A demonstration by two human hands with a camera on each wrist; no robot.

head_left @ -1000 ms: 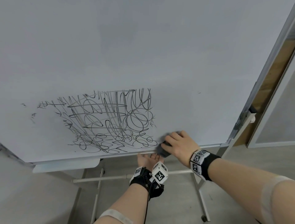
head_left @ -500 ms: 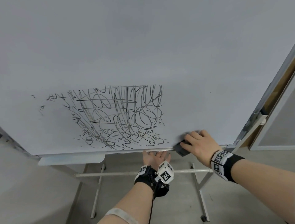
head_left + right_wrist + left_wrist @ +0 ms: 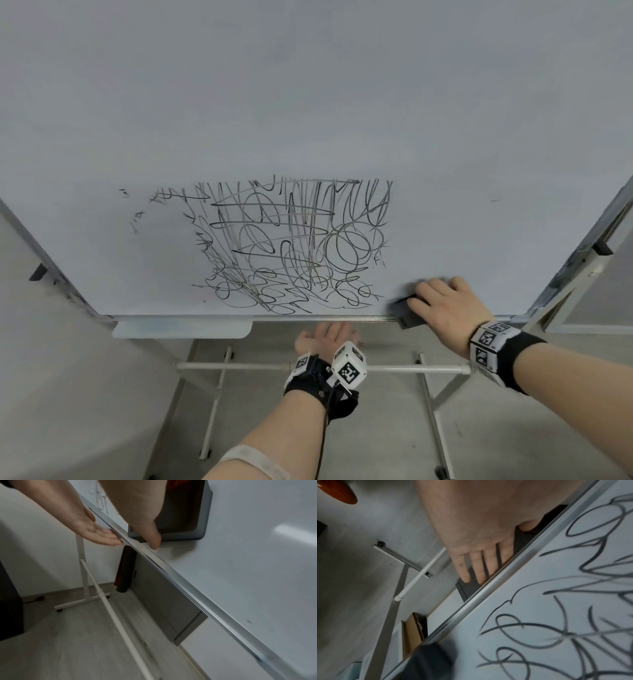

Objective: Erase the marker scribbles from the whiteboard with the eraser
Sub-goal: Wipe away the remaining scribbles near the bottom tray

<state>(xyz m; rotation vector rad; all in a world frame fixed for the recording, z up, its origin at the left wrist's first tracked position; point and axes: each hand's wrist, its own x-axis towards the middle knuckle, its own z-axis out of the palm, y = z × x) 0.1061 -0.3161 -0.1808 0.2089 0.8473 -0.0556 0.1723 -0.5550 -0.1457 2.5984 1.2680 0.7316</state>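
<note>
Across your upper frame the whiteboard point(image 3: 308, 102) looked smooth and faintly glossy, edged by a brushed metal frame point(image 3: 171, 573). At lower right, the eraser point(image 3: 204, 513) you held showed a matt grey plastic shell. Below, the floor point(image 3: 68, 642) looked pale wood-grained.

The right hand point(image 3: 445, 305) is raised with fingers curled in a grip, while the left hand point(image 3: 325, 339) reaches forward, flat and straight-fingered.

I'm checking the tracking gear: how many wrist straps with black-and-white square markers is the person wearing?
2. One is on the left wrist, low in the middle of the head view, with a white marker cube. The other is on the right wrist, at the whiteboard's lower right corner.
</note>
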